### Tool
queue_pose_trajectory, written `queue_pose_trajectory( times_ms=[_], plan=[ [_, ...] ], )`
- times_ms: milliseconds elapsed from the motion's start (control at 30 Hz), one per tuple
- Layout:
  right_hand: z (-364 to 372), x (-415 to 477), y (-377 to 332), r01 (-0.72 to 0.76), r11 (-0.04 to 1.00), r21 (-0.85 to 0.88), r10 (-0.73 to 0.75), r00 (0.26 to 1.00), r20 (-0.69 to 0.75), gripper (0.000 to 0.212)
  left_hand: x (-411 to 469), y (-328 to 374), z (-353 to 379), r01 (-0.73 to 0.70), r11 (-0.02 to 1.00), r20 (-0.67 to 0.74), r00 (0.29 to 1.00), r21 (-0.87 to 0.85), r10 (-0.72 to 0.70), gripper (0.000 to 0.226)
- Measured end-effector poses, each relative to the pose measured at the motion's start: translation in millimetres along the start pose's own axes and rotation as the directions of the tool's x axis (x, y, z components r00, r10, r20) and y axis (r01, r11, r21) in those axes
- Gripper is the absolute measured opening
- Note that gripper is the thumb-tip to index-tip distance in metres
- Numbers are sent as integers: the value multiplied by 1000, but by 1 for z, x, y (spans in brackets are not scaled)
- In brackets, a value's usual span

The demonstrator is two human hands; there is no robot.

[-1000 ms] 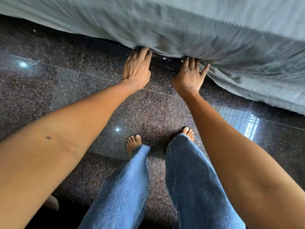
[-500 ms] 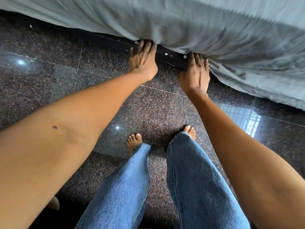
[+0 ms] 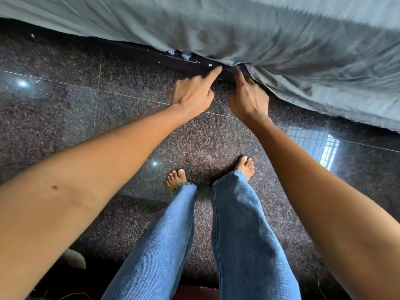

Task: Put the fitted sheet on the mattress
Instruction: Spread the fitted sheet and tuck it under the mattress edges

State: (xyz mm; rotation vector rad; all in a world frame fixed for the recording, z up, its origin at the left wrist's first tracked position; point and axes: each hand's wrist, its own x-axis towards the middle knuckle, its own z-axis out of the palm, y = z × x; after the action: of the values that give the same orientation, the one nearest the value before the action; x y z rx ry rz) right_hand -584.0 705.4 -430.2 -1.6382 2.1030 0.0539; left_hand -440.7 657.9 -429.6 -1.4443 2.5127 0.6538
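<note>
Fitted sheet (image 3: 270,40) hem hangs loose at 2 o'clock. Left hand (image 3: 192,94) pokes hem, index straight. Right hand (image 3: 249,98) grip unclear, blurred. Risk: one-finger tuck slips, hem springs out.

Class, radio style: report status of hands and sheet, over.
Left hand: forefinger on sheet edge. Right hand at hem, grip unclear. Sheet hangs loose past bed frame, not tucked. Nothing in the way.
</note>
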Motion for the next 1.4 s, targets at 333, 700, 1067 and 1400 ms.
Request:
queue_pose_trajectory(
  times_ms=[333, 700, 1067, 1400],
  plan=[
    [-6, 28, -25, -301, 952, 46, 280, 925, 256, 77, 27, 4, 2, 172, 984, 73, 982, 46, -175, 75],
    [-4, -13, 3, -265, 922, 282, 275, 961, 5, 52, 27, 30, -8, 119, 993, -81, 990, 18, -117, 33],
    [-12, -45, 158, -343, 938, 59, 347, 934, -90, 62, 21, 126, 52, -247, 968, 42, 969, 46, 245, 69],
    [-31, -14, 174, -343, 931, -121, 341, 939, -41, 58, 49, 165, 61, -156, 986, -43, 986, 60, 159, 63]
  ],
)
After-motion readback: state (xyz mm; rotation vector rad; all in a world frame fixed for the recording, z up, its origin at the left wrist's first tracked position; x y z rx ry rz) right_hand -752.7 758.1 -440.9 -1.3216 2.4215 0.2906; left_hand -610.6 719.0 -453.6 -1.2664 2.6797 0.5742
